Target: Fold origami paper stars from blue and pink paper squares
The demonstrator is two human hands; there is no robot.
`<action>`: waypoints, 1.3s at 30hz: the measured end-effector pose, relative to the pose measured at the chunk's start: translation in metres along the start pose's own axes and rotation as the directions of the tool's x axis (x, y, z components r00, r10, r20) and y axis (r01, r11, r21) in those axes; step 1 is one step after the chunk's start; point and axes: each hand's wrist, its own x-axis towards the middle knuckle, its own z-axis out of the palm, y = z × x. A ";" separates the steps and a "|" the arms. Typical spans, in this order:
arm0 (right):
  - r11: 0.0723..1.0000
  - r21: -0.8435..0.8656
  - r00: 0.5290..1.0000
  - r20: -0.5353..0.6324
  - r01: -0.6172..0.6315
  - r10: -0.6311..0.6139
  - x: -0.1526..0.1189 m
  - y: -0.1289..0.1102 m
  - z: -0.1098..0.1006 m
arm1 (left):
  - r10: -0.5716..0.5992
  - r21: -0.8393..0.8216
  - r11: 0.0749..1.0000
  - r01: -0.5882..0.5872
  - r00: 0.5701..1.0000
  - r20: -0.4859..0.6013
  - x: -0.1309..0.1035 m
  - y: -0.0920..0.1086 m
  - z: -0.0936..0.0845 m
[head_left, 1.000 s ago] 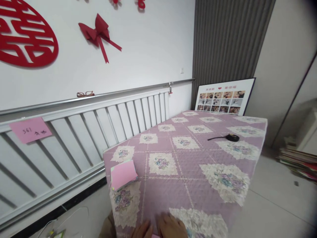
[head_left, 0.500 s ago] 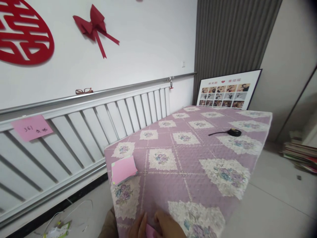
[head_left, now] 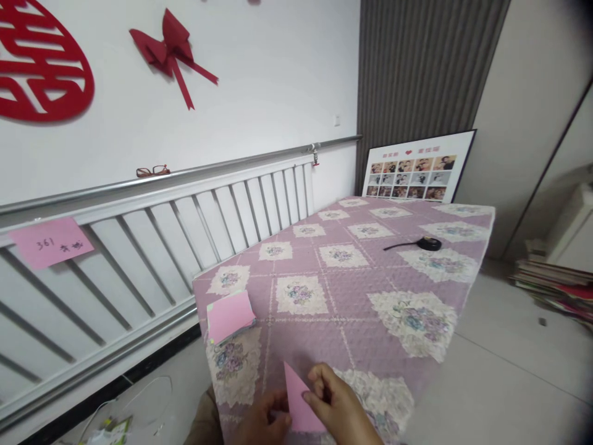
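Note:
Between my hands, over the near end of the patterned cloth, is a folded piece of pink paper (head_left: 301,405), its pointed corner facing up and away. My left hand (head_left: 269,417) grips its left side low down, fingers curled at the edge. On the right side, my right hand (head_left: 336,398) pinches the sheet with thumb and bent fingers. A stack of pink paper (head_left: 230,316) lies on the cloth at the left edge, beyond my left hand.
The purple floral cloth (head_left: 306,340) covers the table. A black tape measure (head_left: 428,243) lies towards its far right. Along the left wall runs a white radiator (head_left: 194,228) with a pink note (head_left: 50,243) on it; glasses (head_left: 152,171) rest above. A photo board (head_left: 417,167) leans behind.
Both hands and the pink paper have come up further into view, and the paper now shows as a raised point. The view has shifted slightly to the right.

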 end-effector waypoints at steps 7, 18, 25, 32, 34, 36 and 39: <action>0.998 0.058 0.999 -0.052 -0.001 0.004 -0.003 0.001 -0.008 | -0.082 -0.040 0.996 0.083 0.996 0.028 0.012 0.012 0.026; 0.933 0.350 0.995 -0.028 -0.077 0.092 -0.007 -0.005 -0.033 | -0.094 -0.271 0.959 0.086 0.995 -0.016 0.031 0.014 0.038; 0.872 0.464 0.987 0.103 -0.154 0.120 -0.010 -0.009 -0.033 | -0.143 -0.484 0.862 0.150 0.988 0.053 0.035 0.024 0.048; 0.830 0.538 0.984 0.162 -0.147 0.070 -0.009 -0.006 -0.037 | -0.056 -0.563 0.816 0.131 0.987 0.149 0.046 0.031 0.057; 0.803 0.575 0.981 0.187 -0.159 0.060 -0.009 -0.005 -0.038 | -0.039 -0.568 0.811 0.136 0.983 0.178 0.050 0.031 0.060; 0.804 0.571 0.980 0.184 -0.167 0.072 -0.008 -0.002 -0.039 | -0.027 -0.577 0.804 0.140 0.979 0.200 0.052 0.030 0.062; 0.846 0.506 0.983 0.147 -0.168 0.107 -0.007 0.003 -0.039 | -0.018 -0.592 0.791 0.153 0.973 0.228 0.052 0.031 0.060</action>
